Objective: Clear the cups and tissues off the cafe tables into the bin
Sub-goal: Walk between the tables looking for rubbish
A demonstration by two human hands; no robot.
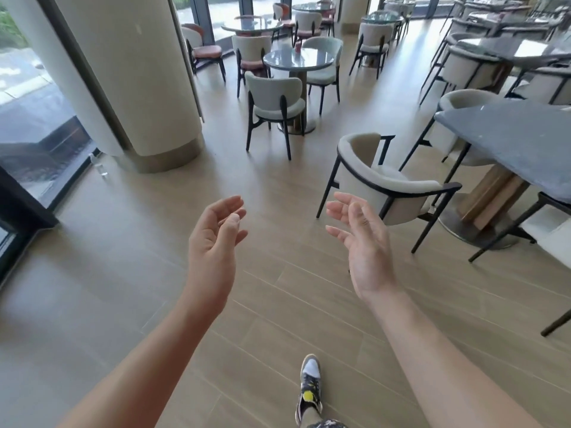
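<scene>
- Left grip (213, 242): fingers apart and loosely curved, palm turned inward, holds nothing.
- Right grip (361, 242): fingers spread and relaxed, palm turned inward, holds nothing.
- Both grips hang over bare floor (123, 273), well short of the round bench (278, 61).
- The only likely task thing is a small red thing (297, 48) on the far half of the round bench, about mid-width. Probably a cup, but too small to be sure.
- Key relation: the red thing lies straight ahead of both grips, well apart from them and beyond the pale chair (275, 97) on the near side of the round bench.
- It sits roughly on the line between the two grips, so neither is plainly nearer. The right grip is perhaps slightly better lined up.
- Long axis: looks upright, but the detail is too blurred to confirm.
- Judgement: this is an approach step. The next move calls for walking up to the round bench and reaching past or beside the near chair.
- No tissues seen on the round bench, and no bin in view.
- The dark bench (509, 134) to the right of the round bench shows small white specks. Cannot tell what they are.
- No readable brand, label or writing anywhere. The shoe (309, 393) has a yellow patch but no legible text.
</scene>
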